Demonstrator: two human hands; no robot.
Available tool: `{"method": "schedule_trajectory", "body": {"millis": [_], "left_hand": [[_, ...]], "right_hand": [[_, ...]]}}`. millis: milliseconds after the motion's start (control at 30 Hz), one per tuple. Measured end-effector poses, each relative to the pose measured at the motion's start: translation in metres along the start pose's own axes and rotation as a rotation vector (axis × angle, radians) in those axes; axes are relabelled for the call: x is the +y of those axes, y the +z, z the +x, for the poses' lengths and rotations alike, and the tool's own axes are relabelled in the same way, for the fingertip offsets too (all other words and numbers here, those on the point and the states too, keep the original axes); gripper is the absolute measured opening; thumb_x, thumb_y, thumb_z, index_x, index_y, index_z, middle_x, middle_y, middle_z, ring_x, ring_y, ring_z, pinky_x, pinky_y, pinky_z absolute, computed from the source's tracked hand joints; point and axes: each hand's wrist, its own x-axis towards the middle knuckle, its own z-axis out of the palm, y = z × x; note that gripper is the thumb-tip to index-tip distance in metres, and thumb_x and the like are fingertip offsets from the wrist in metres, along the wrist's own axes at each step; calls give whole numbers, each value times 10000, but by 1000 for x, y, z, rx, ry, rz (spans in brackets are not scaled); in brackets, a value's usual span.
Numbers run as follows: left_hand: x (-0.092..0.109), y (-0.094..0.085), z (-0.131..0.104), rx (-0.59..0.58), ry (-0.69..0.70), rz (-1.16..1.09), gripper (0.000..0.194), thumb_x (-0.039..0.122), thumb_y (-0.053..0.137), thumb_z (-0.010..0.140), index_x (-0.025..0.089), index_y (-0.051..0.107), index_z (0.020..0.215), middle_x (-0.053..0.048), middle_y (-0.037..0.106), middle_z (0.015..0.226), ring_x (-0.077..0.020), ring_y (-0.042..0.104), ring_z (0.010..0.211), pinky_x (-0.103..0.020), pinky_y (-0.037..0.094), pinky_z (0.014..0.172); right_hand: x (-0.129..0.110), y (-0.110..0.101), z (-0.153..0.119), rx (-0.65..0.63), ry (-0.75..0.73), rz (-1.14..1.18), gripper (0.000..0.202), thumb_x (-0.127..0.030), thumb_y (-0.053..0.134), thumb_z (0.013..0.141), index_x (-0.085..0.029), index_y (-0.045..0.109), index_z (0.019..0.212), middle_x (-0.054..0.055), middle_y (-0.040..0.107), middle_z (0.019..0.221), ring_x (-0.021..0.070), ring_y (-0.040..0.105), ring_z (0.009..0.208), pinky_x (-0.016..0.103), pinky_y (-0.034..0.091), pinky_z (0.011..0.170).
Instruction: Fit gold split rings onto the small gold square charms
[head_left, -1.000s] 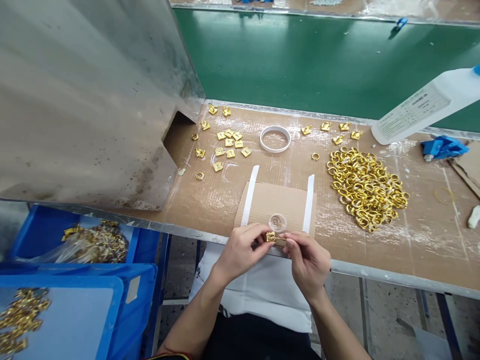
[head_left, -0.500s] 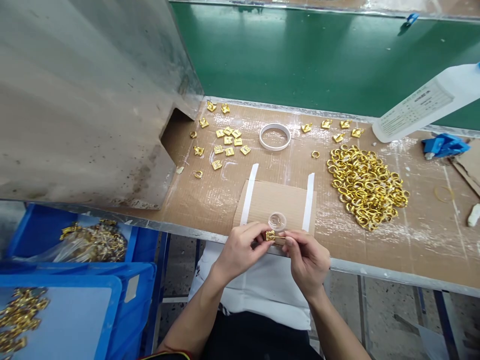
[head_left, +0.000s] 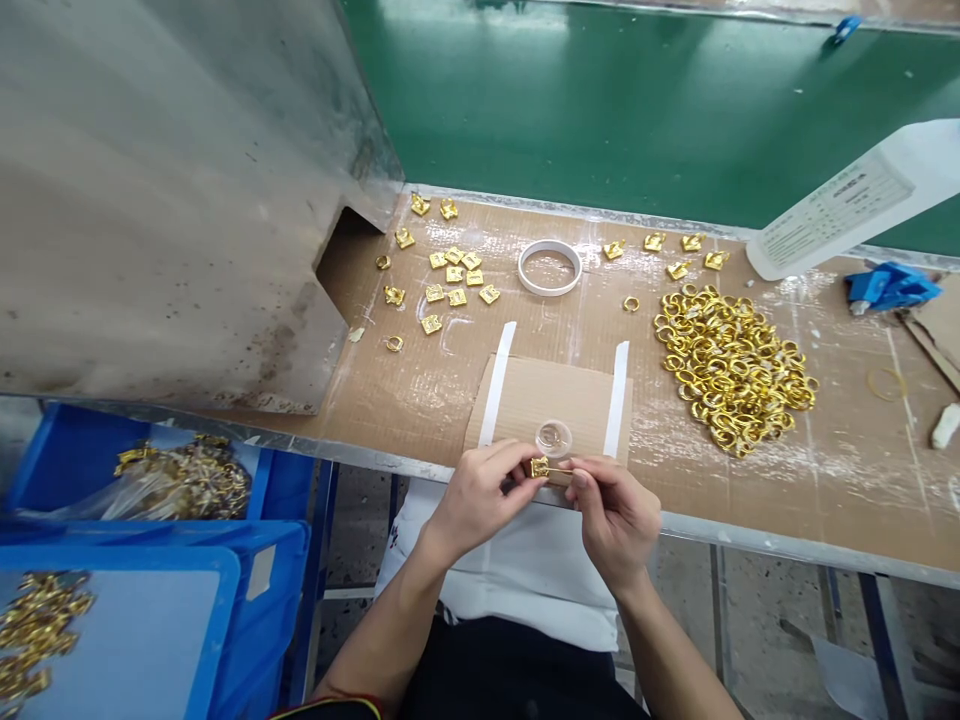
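Note:
Between the thumb and fingers of my left hand (head_left: 491, 492) is a small square gold piece (head_left: 539, 467), held near the table's front edge. My right hand (head_left: 616, 515) pinches a thin gold-coloured stick (head_left: 559, 471), whose far end meets the gold piece; whether it is a pin or a tool is too small to tell. Just beyond my fingers a small round clear dish (head_left: 553, 438) rests on a cardboard sheet (head_left: 559, 385) with white tape strips down both sides. The contents of the dish are hard to make out.
A heap of gold rings (head_left: 731, 365) lies to the right, several square gold pieces (head_left: 454, 274) to the left. Behind are a white tape roll (head_left: 550, 290) and a tilted white bottle (head_left: 847, 205). A metal box (head_left: 172, 200) borders the left, above blue bins (head_left: 274, 590).
The camera view has shifted slightly. Both hands keep the same hold, the stick still touching the gold piece; no other movement shows.

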Motion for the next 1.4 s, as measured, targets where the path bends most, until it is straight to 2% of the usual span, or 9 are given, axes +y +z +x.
{"method": "schedule_trajectory", "body": {"millis": [1000,1233,1333,1400], "left_hand": [[-1,1,1,9,41,17,120,163,644,899,156,668,1016,-16,683,783,-110,630,640,-186,469,535],[-2,2,0,10,28,2,129,176,645,901,159,670,1027,-22,695,796,-108,631,633,-182,462,512],[-2,1,0,17,33,-25,131,179,643,906,157,669,1032,-17,689,787,-96,613,608,-173,449,500],[-2,0,0,22,45,-44,137,175,640,908,152,669,1040,-11,678,775,-86,592,588,-166,439,494]], "right_hand": [[8,-2,-7,4,-5,10,206,-64,610,940,-217,692,1049,33,722,932,96,640,591,205,562,521],[1,0,-5,29,19,80,215,-53,580,953,-213,683,1054,33,719,930,83,610,546,185,523,452],[-3,0,4,68,-44,64,210,-53,570,958,-211,678,1045,33,706,912,95,614,588,196,520,472],[-5,-1,14,90,-135,-36,192,-53,583,951,-209,675,1012,34,692,886,125,645,689,228,556,569]]}}
